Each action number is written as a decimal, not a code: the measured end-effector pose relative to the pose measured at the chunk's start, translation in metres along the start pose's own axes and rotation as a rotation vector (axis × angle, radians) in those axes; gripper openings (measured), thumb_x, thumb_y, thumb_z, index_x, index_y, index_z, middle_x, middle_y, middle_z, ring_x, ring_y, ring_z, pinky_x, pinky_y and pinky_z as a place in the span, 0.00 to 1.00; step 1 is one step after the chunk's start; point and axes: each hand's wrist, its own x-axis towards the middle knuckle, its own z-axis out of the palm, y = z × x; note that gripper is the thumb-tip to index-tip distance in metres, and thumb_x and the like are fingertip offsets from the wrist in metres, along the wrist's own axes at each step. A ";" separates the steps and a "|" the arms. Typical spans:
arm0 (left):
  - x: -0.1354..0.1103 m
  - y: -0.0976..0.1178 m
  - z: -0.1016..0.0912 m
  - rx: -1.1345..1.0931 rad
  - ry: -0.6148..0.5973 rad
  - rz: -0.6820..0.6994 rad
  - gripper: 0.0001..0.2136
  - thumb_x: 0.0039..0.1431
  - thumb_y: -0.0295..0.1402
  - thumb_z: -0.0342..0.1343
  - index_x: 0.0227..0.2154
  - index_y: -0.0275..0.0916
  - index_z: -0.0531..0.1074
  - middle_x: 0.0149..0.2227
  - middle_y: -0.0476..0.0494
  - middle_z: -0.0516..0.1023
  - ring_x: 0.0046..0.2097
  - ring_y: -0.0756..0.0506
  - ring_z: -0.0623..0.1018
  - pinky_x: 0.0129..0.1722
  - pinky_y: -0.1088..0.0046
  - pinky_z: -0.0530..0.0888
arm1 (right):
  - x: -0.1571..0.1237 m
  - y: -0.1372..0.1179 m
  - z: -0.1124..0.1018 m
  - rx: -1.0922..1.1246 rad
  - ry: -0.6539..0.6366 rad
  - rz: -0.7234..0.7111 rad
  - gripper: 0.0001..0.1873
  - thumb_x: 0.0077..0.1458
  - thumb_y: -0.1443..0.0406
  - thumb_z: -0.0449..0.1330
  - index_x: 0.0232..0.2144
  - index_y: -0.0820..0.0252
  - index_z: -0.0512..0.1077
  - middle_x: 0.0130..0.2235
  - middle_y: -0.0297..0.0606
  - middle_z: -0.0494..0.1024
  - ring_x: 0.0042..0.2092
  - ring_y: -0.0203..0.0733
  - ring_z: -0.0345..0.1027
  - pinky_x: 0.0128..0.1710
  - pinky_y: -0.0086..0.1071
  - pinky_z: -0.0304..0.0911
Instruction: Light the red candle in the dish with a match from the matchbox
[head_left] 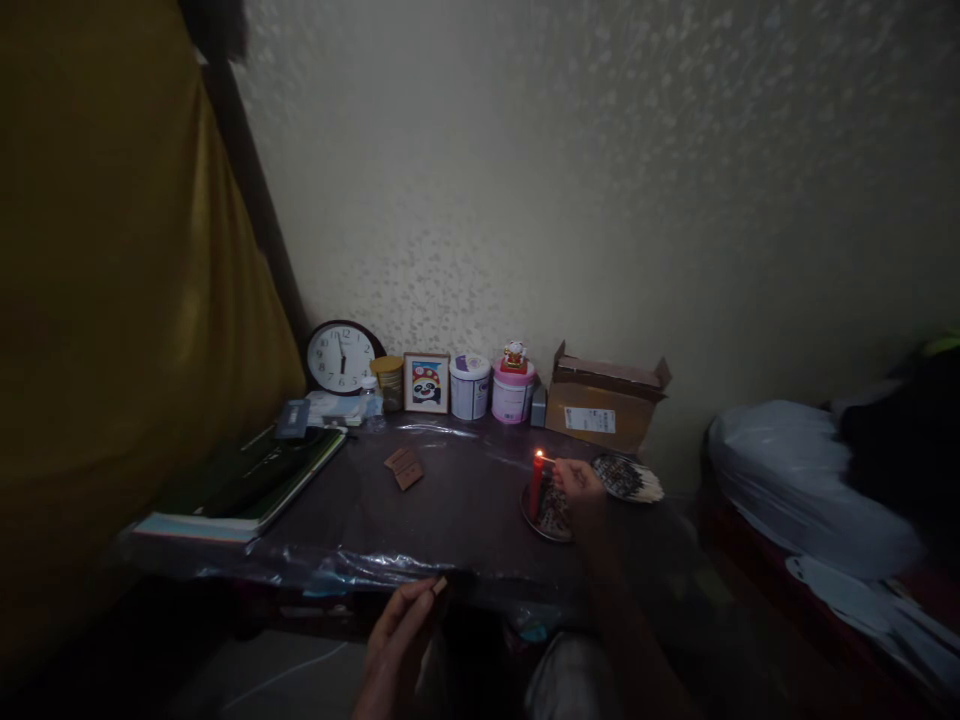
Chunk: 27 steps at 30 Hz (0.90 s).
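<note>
Right hand [579, 482] on my feed: thumb and finger clamped on match [550, 460]. Match near level, long axis sideways, tip pointing left, right at candle top; small flame [538, 454] there. Red candle [535, 495] upright on dish [552, 539]. I see left hand [397, 640], lower, nearer, pinching small tan piece [440, 584], pointing up and right.

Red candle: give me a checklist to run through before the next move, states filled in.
1. Red candle upright in the dish: ok.
2. Thin stick pinched in the right hand, tip at the flame: ok.
3. Wick burning apart from the stick: cannot tell; they meet at the flame.
4. Left hand free: not ok; it pinches a small light-brown piece.
5. Cardboard box apart from the flame: ok, farther back.
</note>
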 end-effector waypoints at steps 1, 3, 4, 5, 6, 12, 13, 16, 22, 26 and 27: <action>0.000 0.000 -0.001 0.005 -0.005 -0.005 0.12 0.38 0.37 0.70 0.27 0.38 0.78 0.32 0.43 0.85 0.39 0.43 0.82 0.40 0.74 0.75 | 0.000 0.000 0.000 0.000 0.000 0.000 0.17 0.40 0.51 0.64 0.22 0.59 0.72 0.22 0.34 0.76 0.27 0.40 0.70 0.28 0.33 0.67; 0.000 0.001 -0.001 0.014 -0.008 -0.011 0.12 0.38 0.37 0.69 0.27 0.38 0.78 0.32 0.43 0.85 0.40 0.42 0.82 0.41 0.73 0.75 | 0.000 0.000 0.000 0.000 -0.003 0.000 0.17 0.39 0.51 0.65 0.22 0.59 0.72 0.22 0.34 0.76 0.27 0.40 0.70 0.29 0.33 0.67; 0.000 0.001 0.000 0.018 -0.007 -0.013 0.12 0.38 0.37 0.69 0.27 0.38 0.78 0.32 0.42 0.84 0.40 0.41 0.82 0.41 0.71 0.75 | 0.000 0.000 0.000 0.001 -0.004 0.002 0.17 0.39 0.51 0.65 0.22 0.59 0.72 0.22 0.34 0.76 0.27 0.40 0.70 0.29 0.33 0.67; -0.001 0.002 0.001 0.021 -0.005 -0.012 0.12 0.38 0.37 0.69 0.27 0.38 0.78 0.32 0.42 0.84 0.41 0.40 0.81 0.41 0.69 0.75 | 0.000 0.000 0.000 0.002 -0.005 0.005 0.17 0.39 0.51 0.65 0.22 0.59 0.72 0.22 0.34 0.76 0.27 0.41 0.70 0.29 0.33 0.67; -0.001 0.002 0.002 0.022 -0.001 -0.011 0.13 0.37 0.38 0.69 0.27 0.38 0.78 0.32 0.42 0.84 0.41 0.40 0.81 0.42 0.68 0.75 | 0.000 0.000 0.000 0.003 -0.004 0.009 0.17 0.39 0.51 0.64 0.22 0.58 0.72 0.22 0.34 0.76 0.27 0.41 0.70 0.29 0.34 0.67; -0.004 0.002 0.007 0.015 0.039 0.003 0.14 0.34 0.39 0.70 0.26 0.38 0.78 0.31 0.41 0.84 0.39 0.38 0.82 0.40 0.66 0.76 | -0.001 -0.001 0.000 0.008 0.003 0.015 0.15 0.39 0.52 0.64 0.22 0.58 0.72 0.23 0.34 0.76 0.27 0.40 0.70 0.29 0.34 0.67; -0.004 0.001 0.008 0.013 0.038 0.000 0.14 0.34 0.39 0.70 0.25 0.38 0.77 0.31 0.41 0.84 0.39 0.38 0.82 0.40 0.66 0.76 | -0.001 -0.001 0.000 0.008 0.003 0.013 0.15 0.39 0.52 0.64 0.22 0.58 0.72 0.23 0.34 0.76 0.27 0.40 0.70 0.29 0.34 0.67; -0.005 0.001 0.008 -0.002 0.038 -0.004 0.14 0.33 0.38 0.71 0.25 0.38 0.77 0.30 0.42 0.85 0.39 0.39 0.82 0.41 0.68 0.75 | -0.002 -0.001 0.000 0.010 0.002 0.008 0.15 0.40 0.53 0.64 0.22 0.58 0.72 0.23 0.34 0.76 0.27 0.40 0.70 0.29 0.33 0.67; -0.007 0.001 0.010 -0.013 0.054 0.006 0.14 0.33 0.38 0.70 0.26 0.38 0.77 0.29 0.42 0.84 0.37 0.39 0.82 0.40 0.65 0.76 | 0.000 -0.001 0.000 0.029 -0.003 0.027 0.14 0.39 0.54 0.65 0.22 0.58 0.72 0.22 0.33 0.76 0.26 0.39 0.70 0.28 0.33 0.67; -0.007 0.003 0.010 -0.005 0.034 0.000 0.15 0.34 0.39 0.70 0.26 0.38 0.77 0.30 0.42 0.84 0.37 0.40 0.82 0.39 0.66 0.76 | 0.001 -0.001 -0.001 0.050 -0.004 0.042 0.13 0.38 0.55 0.65 0.22 0.58 0.72 0.23 0.33 0.76 0.26 0.39 0.70 0.29 0.33 0.67; -0.007 0.004 0.010 0.001 0.028 -0.007 0.15 0.33 0.38 0.71 0.26 0.38 0.78 0.30 0.42 0.84 0.37 0.40 0.82 0.39 0.67 0.76 | 0.001 -0.001 -0.001 0.056 -0.005 0.045 0.13 0.38 0.55 0.65 0.22 0.58 0.72 0.23 0.34 0.76 0.26 0.39 0.70 0.29 0.33 0.67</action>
